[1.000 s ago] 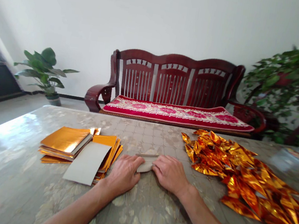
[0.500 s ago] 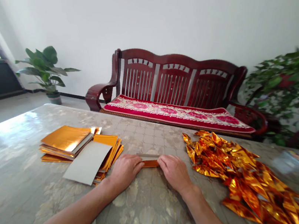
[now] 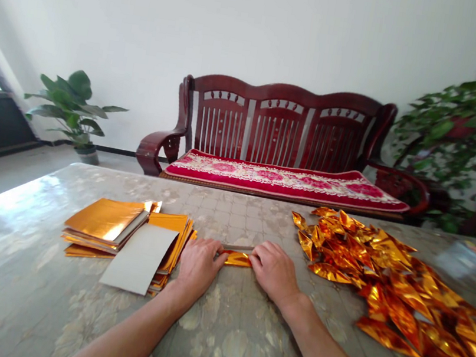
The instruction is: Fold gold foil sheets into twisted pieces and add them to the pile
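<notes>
A partly folded sheet of gold foil paper lies on the table between my two hands, its shiny gold face toward me and a grey strip along its far side. My left hand is closed on its left end, thumb on the near edge. On the right end, my right hand is closed the same way. Both ends of the sheet are hidden under the fingers. Just left of my left hand are stacks of flat gold foil sheets, with one sheet lying grey side up.
To the right spreads a heap of folded gold foil pieces, with a clear plastic bag behind it. The patterned tabletop runs toward a wooden bench. Potted plants stand at both sides.
The gold strip between my hands has turned from dull orange to bright, as its near face tilts. My hands have shifted only slightly and still grip both ends.
</notes>
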Available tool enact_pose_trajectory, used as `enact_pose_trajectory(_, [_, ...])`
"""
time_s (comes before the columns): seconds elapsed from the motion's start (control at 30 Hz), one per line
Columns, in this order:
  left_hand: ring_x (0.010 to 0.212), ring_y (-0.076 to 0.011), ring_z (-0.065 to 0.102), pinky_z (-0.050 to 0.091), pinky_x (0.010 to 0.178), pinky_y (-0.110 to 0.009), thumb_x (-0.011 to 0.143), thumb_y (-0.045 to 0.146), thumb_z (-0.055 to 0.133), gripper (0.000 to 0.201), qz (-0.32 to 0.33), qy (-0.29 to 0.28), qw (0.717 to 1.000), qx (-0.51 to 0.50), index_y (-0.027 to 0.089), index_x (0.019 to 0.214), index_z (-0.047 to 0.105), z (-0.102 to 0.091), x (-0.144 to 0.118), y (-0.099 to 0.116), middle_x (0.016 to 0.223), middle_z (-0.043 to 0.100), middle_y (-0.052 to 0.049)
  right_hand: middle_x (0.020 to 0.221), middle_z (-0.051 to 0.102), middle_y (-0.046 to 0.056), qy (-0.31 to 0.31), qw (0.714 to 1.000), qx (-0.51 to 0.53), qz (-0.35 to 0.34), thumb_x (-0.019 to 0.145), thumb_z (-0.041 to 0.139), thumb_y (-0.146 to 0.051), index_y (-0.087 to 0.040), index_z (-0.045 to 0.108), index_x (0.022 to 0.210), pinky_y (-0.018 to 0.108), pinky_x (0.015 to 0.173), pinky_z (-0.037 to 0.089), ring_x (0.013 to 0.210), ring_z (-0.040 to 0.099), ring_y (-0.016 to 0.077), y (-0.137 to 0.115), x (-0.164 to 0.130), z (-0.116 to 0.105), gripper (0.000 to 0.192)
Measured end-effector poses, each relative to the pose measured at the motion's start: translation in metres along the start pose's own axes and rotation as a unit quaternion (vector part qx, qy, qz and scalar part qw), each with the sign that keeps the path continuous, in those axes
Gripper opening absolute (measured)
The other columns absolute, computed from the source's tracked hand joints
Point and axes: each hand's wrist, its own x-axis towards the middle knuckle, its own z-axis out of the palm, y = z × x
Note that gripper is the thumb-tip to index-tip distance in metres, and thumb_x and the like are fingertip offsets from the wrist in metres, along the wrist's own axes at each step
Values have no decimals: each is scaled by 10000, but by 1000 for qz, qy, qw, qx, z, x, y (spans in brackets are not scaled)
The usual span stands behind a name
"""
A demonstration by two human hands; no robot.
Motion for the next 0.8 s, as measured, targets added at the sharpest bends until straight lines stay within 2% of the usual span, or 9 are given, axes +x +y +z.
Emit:
enact_pose_trajectory(0.27, [858, -201, 628, 350, 779, -313, 889, 331, 616, 138, 5, -6, 999, 48, 226, 806, 649, -1, -1, 5, 837, 695, -7, 862, 667, 12, 0, 1000, -10, -5, 915, 631, -255, -226, 647, 796, 294, 749, 371, 861, 588, 180, 1, 0, 1, 124])
enact_pose_trajectory(0.8, [889, -190, 628, 389, 774, -280, 894, 293, 568, 117, -30, -36, 998, 40, 217, 828, 627, 0, 1, 5, 869, 664, -18, 864, 653, 16, -5, 999, 10, 40, 913, 626, -273, -236, 656, 787, 293, 744, 361, 881, 577, 183, -1, 2, 1, 135])
